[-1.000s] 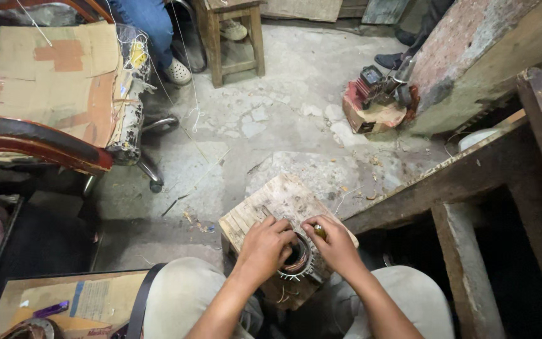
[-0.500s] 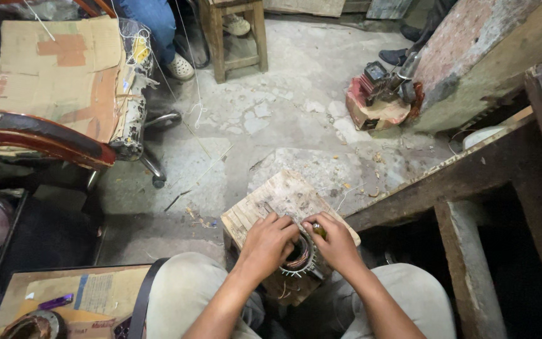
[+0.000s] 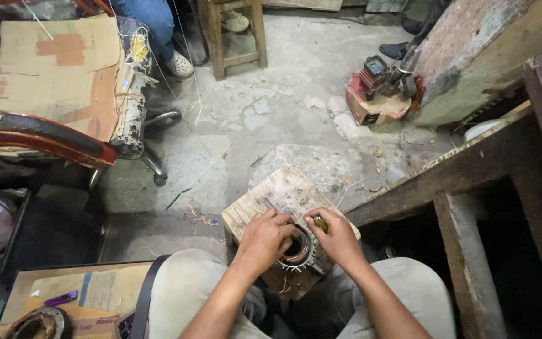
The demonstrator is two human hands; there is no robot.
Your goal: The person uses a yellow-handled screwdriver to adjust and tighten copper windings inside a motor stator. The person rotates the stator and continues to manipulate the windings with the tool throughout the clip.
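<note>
Mid-rewind on stator (image 3: 300, 250) atop wood block (image 3: 277, 196) between knees: left hand (image 3: 265, 236) fingers curled inside bore, right hand (image 3: 337, 235) pinching small yellow-handled tool (image 3: 321, 223) at rim; next move probably needed steady tucking.

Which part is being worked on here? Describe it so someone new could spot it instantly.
Start at the worn wooden block on the concrete floor between the person's knees. On its near end sits a round metal stator ring, with the left hand and right hand on either side. It is the only toothed, circular metal piece there, with a dark hollow centre.
</note>
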